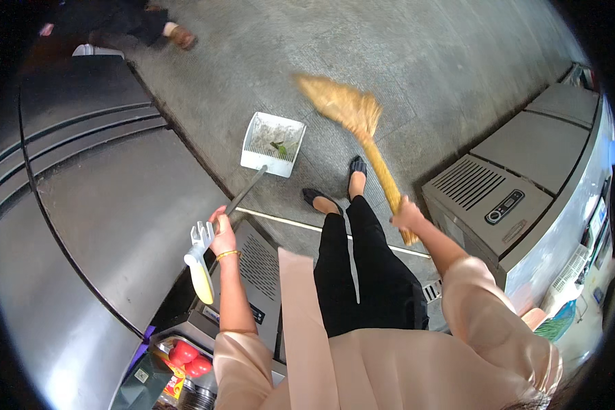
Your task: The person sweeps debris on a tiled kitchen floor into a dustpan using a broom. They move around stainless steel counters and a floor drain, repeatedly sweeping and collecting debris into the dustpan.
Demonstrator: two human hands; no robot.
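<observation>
My right hand is closed around the handle of a straw broom, near its end. The broom's bristle head is blurred and fans out over the grey floor, up and left of my feet. My left hand grips the grey pole of a white long-handled dustpan. A forked grey and pale-yellow handle top sticks up past that hand. Inside the pan lie grey dust and a few green leaf scraps. The pan sits left of the broom head, its mouth facing away from me.
Stainless-steel cabinets line the left side. At right stands a low steel refrigerated counter with a vent and control panel. Red tomatoes sit at lower left. Another person's leg and shoe show at upper left. A pale strip crosses the floor.
</observation>
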